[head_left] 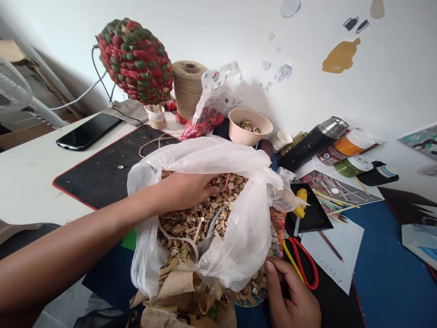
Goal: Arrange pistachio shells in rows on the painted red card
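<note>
Thin white plastic forms a bag (246, 228) that stands open near the front edge of the surface (27, 177), about midway along it, full of dry brown shells (191, 218). The left forearm comes in from the front left corner, stretched out almost level over the bag's rim. The left hand (186, 189) lies palm down on the shells, fingers loosely extended and their tips sunk a little among them. The right hand (290, 298) rests low at the front edge, just beside the bag's lower right side, fingers curled under and thumb raised toward the plastic; whether it grips anything cannot be told. Red-handled scissors (303, 264) lie just right of that hand. Toward the back edge stand a pink bowl (249, 125) and a spool of twine (187, 86).
</note>
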Demonstrator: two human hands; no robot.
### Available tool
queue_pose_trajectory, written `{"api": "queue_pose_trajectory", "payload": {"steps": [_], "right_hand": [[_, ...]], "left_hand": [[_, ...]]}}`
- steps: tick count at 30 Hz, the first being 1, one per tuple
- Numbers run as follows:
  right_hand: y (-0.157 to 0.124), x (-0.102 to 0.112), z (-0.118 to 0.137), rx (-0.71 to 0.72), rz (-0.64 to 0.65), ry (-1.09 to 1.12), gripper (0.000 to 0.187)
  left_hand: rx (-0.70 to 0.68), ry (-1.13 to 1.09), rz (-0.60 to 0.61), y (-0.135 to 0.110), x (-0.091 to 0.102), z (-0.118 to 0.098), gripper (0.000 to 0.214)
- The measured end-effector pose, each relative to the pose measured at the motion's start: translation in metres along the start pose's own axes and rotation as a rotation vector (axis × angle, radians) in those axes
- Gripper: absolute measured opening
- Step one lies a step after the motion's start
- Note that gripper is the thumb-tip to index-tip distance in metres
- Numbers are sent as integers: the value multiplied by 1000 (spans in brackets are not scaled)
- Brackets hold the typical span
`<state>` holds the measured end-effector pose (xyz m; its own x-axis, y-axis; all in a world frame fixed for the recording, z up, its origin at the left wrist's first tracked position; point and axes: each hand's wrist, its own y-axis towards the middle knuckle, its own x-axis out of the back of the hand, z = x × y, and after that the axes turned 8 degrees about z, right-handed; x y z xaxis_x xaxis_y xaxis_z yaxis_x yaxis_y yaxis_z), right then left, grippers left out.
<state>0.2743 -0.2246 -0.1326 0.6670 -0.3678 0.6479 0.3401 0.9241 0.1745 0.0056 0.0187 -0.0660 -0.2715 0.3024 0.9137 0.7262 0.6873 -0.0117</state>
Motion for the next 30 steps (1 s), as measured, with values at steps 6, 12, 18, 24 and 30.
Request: {"api": "queue_pose_trajectory", "payload": {"steps": [6, 12, 18, 24, 30], "right_hand": [[0, 0, 1, -4, 7, -8, 55], [1, 0, 3, 4, -1, -5, 56], [1, -1, 4, -21, -25, -27, 64], [1, -1, 2, -49, -24, -20, 65], [2, 1, 2, -32, -16, -41, 64]], "left_hand": [[-157, -62, 59, -15, -1, -10, 47], [-311, -229, 133, -66, 17, 8, 32], [-138, -392, 144, -73, 43, 26, 35], [-9, -285, 167, -42, 40, 35, 49], [52, -250, -27, -9, 46, 45, 54]]}}
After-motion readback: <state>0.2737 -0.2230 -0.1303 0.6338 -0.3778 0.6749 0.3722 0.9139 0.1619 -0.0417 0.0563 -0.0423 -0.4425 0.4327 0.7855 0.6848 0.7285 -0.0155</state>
